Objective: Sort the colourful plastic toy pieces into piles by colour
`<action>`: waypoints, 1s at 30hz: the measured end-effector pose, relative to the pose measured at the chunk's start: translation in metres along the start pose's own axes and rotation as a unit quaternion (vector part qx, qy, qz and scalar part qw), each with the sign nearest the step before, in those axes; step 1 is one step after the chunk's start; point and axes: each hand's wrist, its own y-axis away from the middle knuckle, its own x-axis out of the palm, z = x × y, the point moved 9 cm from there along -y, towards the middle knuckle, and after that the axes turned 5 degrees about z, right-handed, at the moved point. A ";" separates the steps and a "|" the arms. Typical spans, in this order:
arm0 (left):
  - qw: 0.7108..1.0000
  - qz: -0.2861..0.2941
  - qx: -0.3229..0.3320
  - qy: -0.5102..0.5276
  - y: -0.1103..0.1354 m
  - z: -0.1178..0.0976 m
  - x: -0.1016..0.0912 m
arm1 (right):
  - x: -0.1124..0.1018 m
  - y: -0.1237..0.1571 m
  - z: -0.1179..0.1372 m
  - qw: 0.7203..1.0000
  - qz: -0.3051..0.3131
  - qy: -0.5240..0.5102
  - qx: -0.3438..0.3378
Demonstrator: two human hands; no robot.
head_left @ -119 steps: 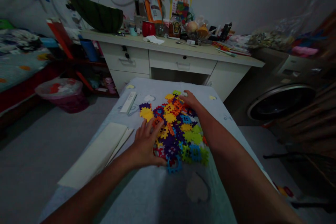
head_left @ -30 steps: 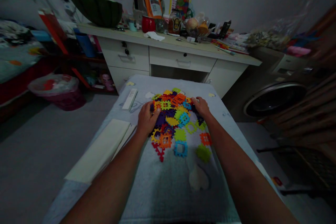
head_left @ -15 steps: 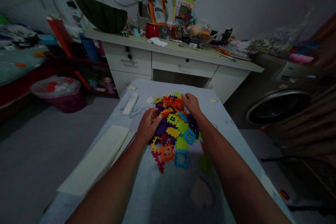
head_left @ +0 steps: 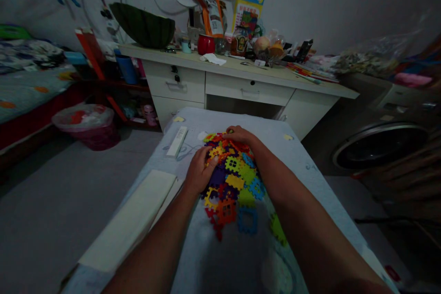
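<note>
A heap of colourful plastic interlocking building pieces [head_left: 236, 181] lies in the middle of the cloth-covered table, with notched edges and some window shapes. My left hand [head_left: 201, 167] is at the heap's left side, thumb and fingers closed on a yellow window piece [head_left: 216, 152]. Over the far end of the heap, my right hand [head_left: 240, 135] has its fingers bent and close together; what they grip is too small to make out. Orange pieces [head_left: 241, 146] lie beneath that hand. Nearest me are a blue square frame piece [head_left: 247, 220] and an orange window piece [head_left: 226, 211].
A long white box [head_left: 131, 220] and a small white box [head_left: 177, 142] lie along the table's left side. One green piece [head_left: 278, 229] sits apart by my right forearm. Beyond stands a cluttered desk [head_left: 241, 71]; a washing machine [head_left: 375, 124] is at right, a waste bin [head_left: 87, 126] at left.
My right hand has moved left across the far end of the heap, and its fingers have bent in. The left hand now shows a yellow window piece at its fingers. The view has shifted slightly.
</note>
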 end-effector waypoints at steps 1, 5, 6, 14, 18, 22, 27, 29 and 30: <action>1.000 -0.001 -0.001 -0.001 0.000 0.000 0.000 | 0.001 0.006 0.000 1.000 0.026 -0.015 0.000; 1.000 -0.007 -0.003 0.000 0.000 0.001 -0.001 | -0.008 0.034 0.005 0.989 0.117 -0.083 -0.028; 1.000 -0.008 -0.002 0.001 0.000 0.001 -0.001 | -0.013 0.039 0.009 0.987 0.130 -0.086 -0.043; 0.998 -0.068 -0.017 0.006 0.001 0.006 -0.014 | -0.002 0.009 0.071 0.997 0.042 0.036 -0.059; 0.994 -0.098 -0.044 0.012 0.002 0.014 -0.019 | 0.037 -0.005 0.089 0.995 0.053 0.070 -0.049; 0.993 -0.103 -0.059 0.026 0.003 0.018 -0.018 | 0.045 0.012 0.101 0.986 0.097 0.056 -0.121; 0.995 -0.058 -0.069 0.052 0.001 0.016 -0.010 | 0.017 0.074 0.108 0.952 0.173 -0.089 -0.238; 0.996 -0.012 -0.060 0.064 0.000 0.012 -0.003 | 0.003 0.101 0.099 0.934 0.193 -0.153 -0.258; 0.996 0.012 -0.049 0.067 -0.001 0.009 0.001 | -0.006 0.110 0.090 0.932 0.176 -0.181 -0.258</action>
